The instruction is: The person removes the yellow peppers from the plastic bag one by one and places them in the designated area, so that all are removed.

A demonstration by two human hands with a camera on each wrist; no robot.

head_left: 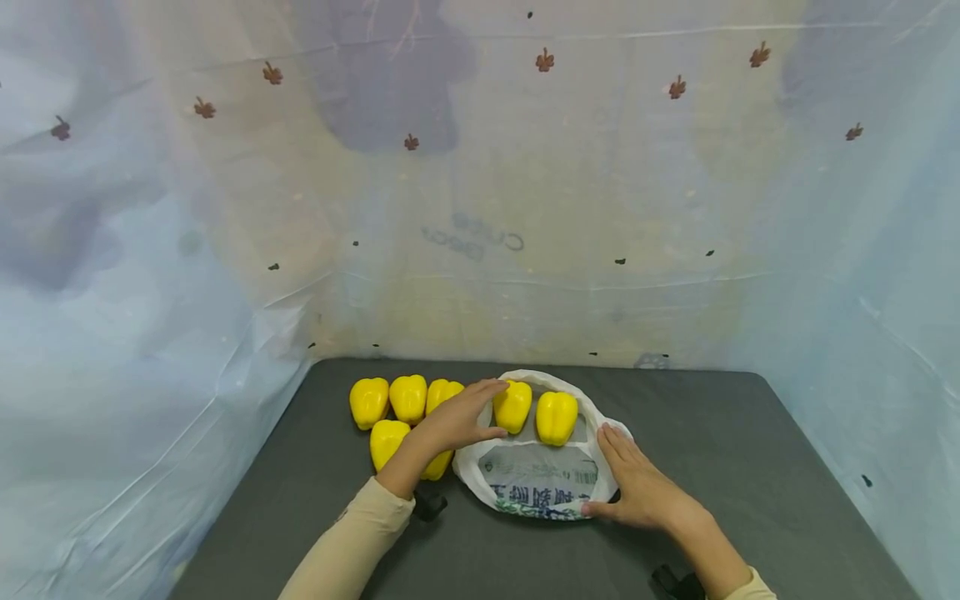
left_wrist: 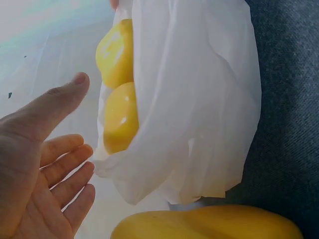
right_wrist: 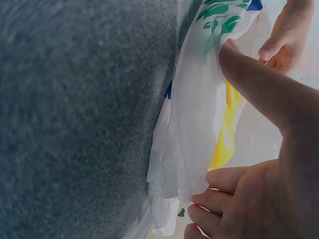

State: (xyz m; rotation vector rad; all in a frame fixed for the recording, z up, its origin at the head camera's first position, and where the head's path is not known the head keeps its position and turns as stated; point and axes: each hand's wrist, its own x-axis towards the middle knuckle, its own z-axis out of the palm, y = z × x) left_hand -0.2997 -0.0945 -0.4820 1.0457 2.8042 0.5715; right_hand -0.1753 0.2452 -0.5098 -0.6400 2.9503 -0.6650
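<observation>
Nearest, on the dark grey desk [head_left: 750,483], the right grip [head_left: 641,492] lays straight thumb and fingers along a white plastic bag's rim [head_left: 471,473], seemingly to keep its round mouth wide. Across that mouth, the left grip [head_left: 461,418] has fingers spread and holds nothing, beside the left one of two glossy yellow bell peppers [head_left: 557,418] inside the bag. On the left grip's outer side, five matching loose peppers [head_left: 369,402] cluster outside the bag, perhaps kept within its easy reach.
</observation>
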